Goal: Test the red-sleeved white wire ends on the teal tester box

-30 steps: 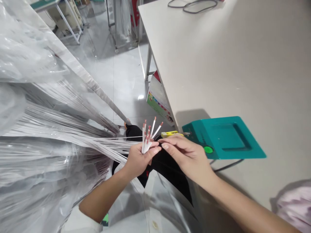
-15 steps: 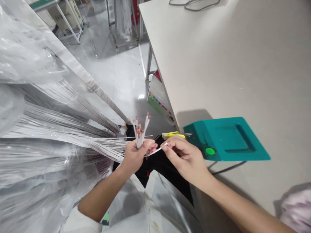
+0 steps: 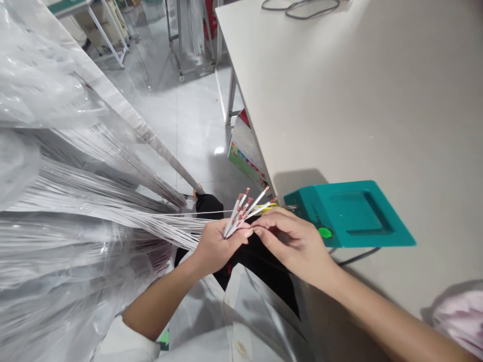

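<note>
My left hand point(image 3: 215, 246) is closed round a small bunch of thin white wires with red-brown tips point(image 3: 245, 206); the tips fan up and to the right. The wires run left into a big sheaf of white wires point(image 3: 94, 206) lying under clear plastic. My right hand point(image 3: 292, 239) is right beside the left, its thumb and fingers pinched at the base of the bunch. Just beyond the fingers a teal box with a green button point(image 3: 347, 213) sits at the table's near left edge, and a yellow clip point(image 3: 266, 206) pokes out at its left side.
A wide beige table point(image 3: 358, 90) fills the right, with a black cable loop point(image 3: 302, 7) at its far edge. Clear plastic sheeting point(image 3: 45, 100) covers the left. A coloured carton point(image 3: 245, 156) stands on the floor by the table leg. Pink cloth point(image 3: 458, 314) lies at lower right.
The wire tips, upright half a second ago, now lean right toward the teal box. My right hand has closed back in on the bunch after drawing a single wire out to the side.
</note>
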`<state>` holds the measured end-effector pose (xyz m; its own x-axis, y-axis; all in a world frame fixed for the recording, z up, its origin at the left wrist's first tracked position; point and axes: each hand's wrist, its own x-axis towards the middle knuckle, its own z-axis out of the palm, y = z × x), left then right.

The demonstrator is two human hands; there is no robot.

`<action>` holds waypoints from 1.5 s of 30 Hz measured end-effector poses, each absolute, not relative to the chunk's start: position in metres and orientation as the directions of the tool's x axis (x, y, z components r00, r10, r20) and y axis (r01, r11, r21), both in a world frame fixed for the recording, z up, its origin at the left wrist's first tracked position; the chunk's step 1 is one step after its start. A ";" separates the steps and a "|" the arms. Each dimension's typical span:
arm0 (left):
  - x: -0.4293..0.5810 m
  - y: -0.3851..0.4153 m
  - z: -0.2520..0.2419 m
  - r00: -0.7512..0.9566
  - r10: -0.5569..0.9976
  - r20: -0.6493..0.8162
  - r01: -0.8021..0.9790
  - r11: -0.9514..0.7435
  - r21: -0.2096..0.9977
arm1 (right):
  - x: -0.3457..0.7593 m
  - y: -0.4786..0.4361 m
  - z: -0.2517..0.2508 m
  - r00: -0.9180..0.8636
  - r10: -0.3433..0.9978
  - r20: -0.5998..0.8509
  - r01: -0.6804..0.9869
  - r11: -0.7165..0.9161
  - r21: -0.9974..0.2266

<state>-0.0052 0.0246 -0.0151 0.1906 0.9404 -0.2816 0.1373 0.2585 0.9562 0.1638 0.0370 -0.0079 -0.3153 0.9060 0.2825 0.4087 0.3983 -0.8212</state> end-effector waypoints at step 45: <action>-0.002 0.020 -0.039 0.187 0.912 -0.364 -0.433 0.410 0.803 | 0.134 0.032 -0.025 -0.149 0.989 0.020 0.006 0.021 -1.000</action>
